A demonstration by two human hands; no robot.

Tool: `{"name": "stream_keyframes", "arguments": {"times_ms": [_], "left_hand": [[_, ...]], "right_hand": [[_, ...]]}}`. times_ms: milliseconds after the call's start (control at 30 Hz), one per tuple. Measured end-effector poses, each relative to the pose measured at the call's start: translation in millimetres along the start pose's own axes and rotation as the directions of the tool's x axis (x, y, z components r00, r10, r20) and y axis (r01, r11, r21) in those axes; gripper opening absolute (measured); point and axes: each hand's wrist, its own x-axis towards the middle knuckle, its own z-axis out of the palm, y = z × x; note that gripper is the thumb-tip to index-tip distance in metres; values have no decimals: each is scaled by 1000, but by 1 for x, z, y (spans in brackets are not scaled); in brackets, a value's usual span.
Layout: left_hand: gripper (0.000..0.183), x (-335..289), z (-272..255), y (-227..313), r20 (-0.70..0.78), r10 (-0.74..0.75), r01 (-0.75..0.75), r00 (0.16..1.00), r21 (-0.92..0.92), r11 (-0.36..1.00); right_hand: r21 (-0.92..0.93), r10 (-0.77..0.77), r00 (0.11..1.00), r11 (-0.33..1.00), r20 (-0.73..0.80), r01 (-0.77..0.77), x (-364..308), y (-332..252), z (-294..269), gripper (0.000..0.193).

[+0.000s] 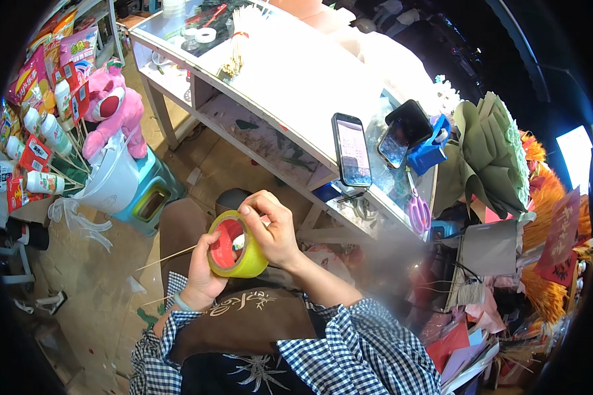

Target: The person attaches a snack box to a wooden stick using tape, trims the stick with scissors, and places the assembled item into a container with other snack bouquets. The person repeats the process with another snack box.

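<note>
A wide roll of yellow tape (252, 261) with a red inner core is held up over my lap. My left hand (202, 278) grips its left side, the thumb reaching into the core. A thin wooden stick (167, 259) juts out leftward from beside this hand; how it is held there is hidden. Closed at the roll's upper edge, my right hand (277, 232) has its thumb and fingertips pressed against the tape. Whether they pinch a loose tape end is too small to tell. Below the roll, a brown apron (234, 326) covers my lap.
A white table (277, 85) stands ahead, with a phone (353, 150), purple-handled scissors (419, 209) and a bundle of sticks (242, 43) on it. To the left, a white bucket (109, 184) holds snack packs, bottles and a pink plush toy (115, 108). Green-wrapped bouquet (487, 155) at right.
</note>
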Motion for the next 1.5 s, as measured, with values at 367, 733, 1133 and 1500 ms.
{"name": "stream_keyframes", "arguments": {"times_ms": [367,733,1133,1500], "left_hand": [[36,10,-6,-6,-23,150,-152,988,-121,981],[46,9,-7,-1,-8,218,-217,976,-140,966],[34,0,-12,15,6,-13,14,1000,-44,999],[45,-22,-5,9,361,91,-315,928,633,708]], "right_hand": [[-229,-273,962,937,-14,262,5,-11,7,8],[-336,-347,933,871,95,358,-20,-17,12,37],[-241,-379,855,847,355,475,-12,-25,-20,47],[40,98,812,988,575,-148,-11,-36,-36,28]]}}
